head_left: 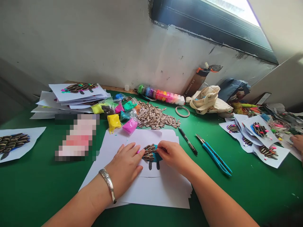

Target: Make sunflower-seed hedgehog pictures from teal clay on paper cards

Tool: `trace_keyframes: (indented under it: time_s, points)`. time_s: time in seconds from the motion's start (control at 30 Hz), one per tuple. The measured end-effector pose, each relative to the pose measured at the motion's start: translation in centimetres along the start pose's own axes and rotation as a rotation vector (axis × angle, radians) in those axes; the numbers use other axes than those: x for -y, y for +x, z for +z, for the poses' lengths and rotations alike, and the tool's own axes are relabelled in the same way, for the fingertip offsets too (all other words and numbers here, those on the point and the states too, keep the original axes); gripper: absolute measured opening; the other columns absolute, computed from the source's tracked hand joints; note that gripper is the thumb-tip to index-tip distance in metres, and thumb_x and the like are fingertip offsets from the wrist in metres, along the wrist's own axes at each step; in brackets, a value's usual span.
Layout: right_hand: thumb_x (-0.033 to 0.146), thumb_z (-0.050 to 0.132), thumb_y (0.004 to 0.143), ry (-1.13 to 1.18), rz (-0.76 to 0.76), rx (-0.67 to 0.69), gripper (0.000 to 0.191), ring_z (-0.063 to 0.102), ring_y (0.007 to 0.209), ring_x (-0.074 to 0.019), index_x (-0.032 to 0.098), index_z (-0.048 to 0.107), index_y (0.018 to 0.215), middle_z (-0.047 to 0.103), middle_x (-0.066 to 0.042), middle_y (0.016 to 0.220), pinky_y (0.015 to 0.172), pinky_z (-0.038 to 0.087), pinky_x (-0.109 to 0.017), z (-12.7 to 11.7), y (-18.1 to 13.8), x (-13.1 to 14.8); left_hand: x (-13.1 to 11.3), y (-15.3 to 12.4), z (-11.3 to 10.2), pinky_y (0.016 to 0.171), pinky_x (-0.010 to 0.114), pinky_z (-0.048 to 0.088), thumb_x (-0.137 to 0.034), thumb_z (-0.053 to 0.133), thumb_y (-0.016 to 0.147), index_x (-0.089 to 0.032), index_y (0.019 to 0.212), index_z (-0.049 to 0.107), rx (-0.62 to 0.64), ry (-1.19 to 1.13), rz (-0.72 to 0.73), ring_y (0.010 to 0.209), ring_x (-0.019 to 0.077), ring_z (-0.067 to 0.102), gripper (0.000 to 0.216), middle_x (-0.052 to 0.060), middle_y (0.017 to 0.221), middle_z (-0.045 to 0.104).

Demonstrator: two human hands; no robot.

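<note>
A small animal figure of blue clay (156, 156) lies on white paper (165, 192), its left part covered with striped sunflower seeds (149, 152) and two dark legs below. My left hand (126, 164), with a silver bracelet at the wrist, lies flat on the paper, its fingers stretched out and the fingertips at the figure's left end, next to a bit of pink. My right hand (172, 156) is pinched at the upper right of the blue clay. Whatever sits between its fingertips is hidden. A loose heap of sunflower seeds (156, 116) lies beyond the paper.
Bags of coloured clay (114, 122) lie left of the seed heap. Right of the paper are a pen (187, 141) and a blue utility knife (214, 156). Finished seed pictures (78, 91) are stacked at left, others (259, 130) at right, near another person's hand (297, 142).
</note>
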State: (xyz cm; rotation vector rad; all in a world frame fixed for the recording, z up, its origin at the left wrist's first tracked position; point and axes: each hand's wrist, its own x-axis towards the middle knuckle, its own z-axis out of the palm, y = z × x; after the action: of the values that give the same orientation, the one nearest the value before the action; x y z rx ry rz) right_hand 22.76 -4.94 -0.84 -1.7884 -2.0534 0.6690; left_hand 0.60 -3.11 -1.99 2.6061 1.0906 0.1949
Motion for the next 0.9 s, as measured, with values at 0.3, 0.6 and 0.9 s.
trace_keyframes:
  time_s: [0.3,0.6,0.9]
  points:
    - [0.017,0.049,0.087,-0.050,0.038,0.006,0.020,0.046,0.062,-0.0120,0.020,0.047,0.067,0.055,0.002,0.066,0.057,0.026,-0.024,0.4,0.1,0.5,-0.5,0.2,-0.6,0.109,0.061,0.031,-0.018,0.052,0.088,-0.017,0.130,0.054,0.066,0.031,-0.013,0.132,0.0333,0.040,0.043,0.013,0.135,0.056]
    - [0.020,0.048,0.088,-0.064,0.039,0.014,0.021,0.044,0.063,-0.0112,0.019,0.044,0.067,0.055,0.002,0.068,0.057,0.024,-0.024,0.5,0.4,0.5,-0.9,0.6,-1.6,0.110,0.062,0.029,-0.017,0.053,0.089,-0.014,0.132,0.054,0.148,0.033,-0.037,0.134,0.0348,0.039,0.044,0.015,0.138,0.054]
    - [0.021,0.051,0.088,0.008,-0.003,0.002,0.017,0.047,0.060,-0.0105,0.020,0.056,0.072,0.057,0.004,0.065,0.055,0.029,-0.021,-0.3,0.4,-0.2,-0.9,0.7,-1.5,0.109,0.061,0.031,-0.017,0.054,0.088,-0.015,0.132,0.054,0.138,0.038,-0.033,0.133,0.0344,0.040,0.045,0.015,0.137,0.055]
